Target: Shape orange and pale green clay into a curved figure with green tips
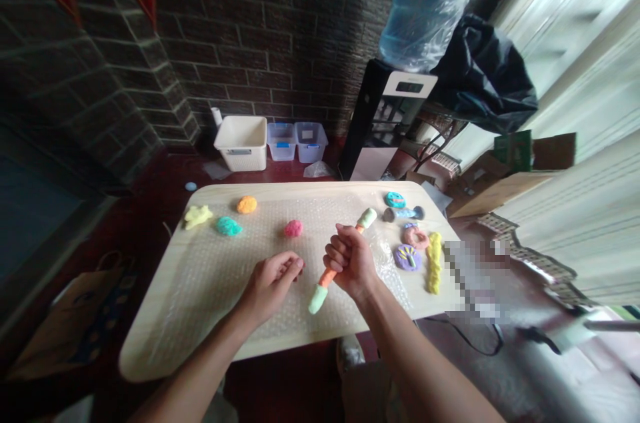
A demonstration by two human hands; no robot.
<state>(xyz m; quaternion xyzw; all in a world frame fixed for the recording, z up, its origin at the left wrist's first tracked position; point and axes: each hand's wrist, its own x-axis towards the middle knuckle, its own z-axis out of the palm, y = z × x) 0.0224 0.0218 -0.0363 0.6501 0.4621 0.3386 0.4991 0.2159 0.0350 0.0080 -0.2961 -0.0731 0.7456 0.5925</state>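
Note:
My right hand point(353, 259) is wrapped round the middle of an orange clay stick with pale green ends point(317, 299), held slanting above the table. Its lower end points toward me and its upper end away. To its left, my left hand point(275, 276) is loosely curled, with nothing visible in its fingers. Beyond the hands lies a red clay lump point(293, 229). Farther left are an orange clay lump point(247, 204), a teal clay piece point(229, 226) and a yellow star-like clay shape point(198, 217). Bubble wrap point(200, 289) covers much of the light wooden table point(145, 343).
At the table's right lie a teal disc point(395, 199), a blue-grey dumbbell shape point(404, 213), a pink ring point(416, 237), a purple disc point(407, 257) and a yellow twist point(434, 263). Behind stand a white bin point(243, 143), two clear boxes and a water dispenser point(390, 116).

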